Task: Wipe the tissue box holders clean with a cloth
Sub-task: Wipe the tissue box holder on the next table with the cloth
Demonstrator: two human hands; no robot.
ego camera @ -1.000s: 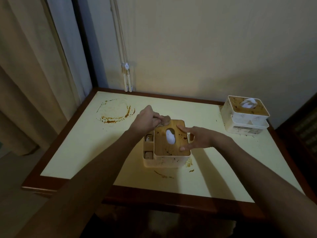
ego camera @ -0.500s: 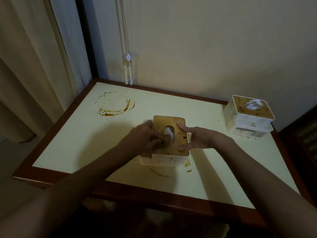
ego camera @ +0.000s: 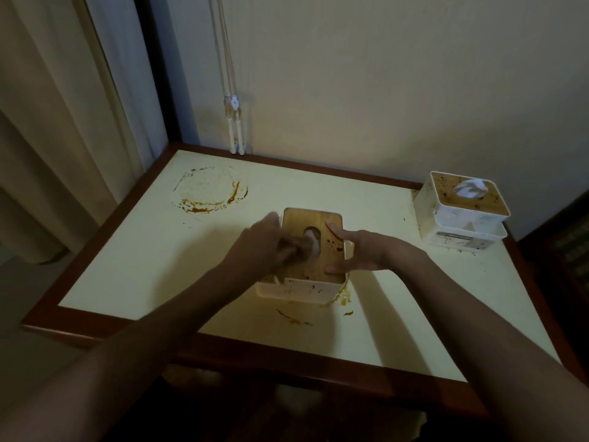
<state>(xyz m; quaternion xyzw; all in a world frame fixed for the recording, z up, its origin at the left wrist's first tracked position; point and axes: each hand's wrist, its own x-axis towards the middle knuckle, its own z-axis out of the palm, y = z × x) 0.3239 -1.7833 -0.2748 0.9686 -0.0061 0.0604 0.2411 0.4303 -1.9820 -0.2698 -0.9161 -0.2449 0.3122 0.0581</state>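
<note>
A cream tissue box holder [ego camera: 302, 290] with a wooden lid [ego camera: 318, 221] stands in the middle of the table, speckled with brown stains. My left hand [ego camera: 264, 247] grips a small brown cloth [ego camera: 299, 247] and presses it on the lid beside the oval slot, where white tissue shows. My right hand [ego camera: 360, 250] steadies the holder's right side, thumb and fingers straight along the lid edge. A second stained holder [ego camera: 459, 224] with tissue sticking out sits at the back right.
The cream table top [ego camera: 159, 250] has a brown wooden rim. A ring-shaped brown stain [ego camera: 210, 196] marks its back left, and smears [ego camera: 296, 319] lie in front of the near holder. Blind cords [ego camera: 234, 122] hang against the wall; a curtain hangs at left.
My left hand has moved with the cloth from the lid's far left corner towards me, then right across the lid to the slot. My right hand has stayed on the holder's right side.
</note>
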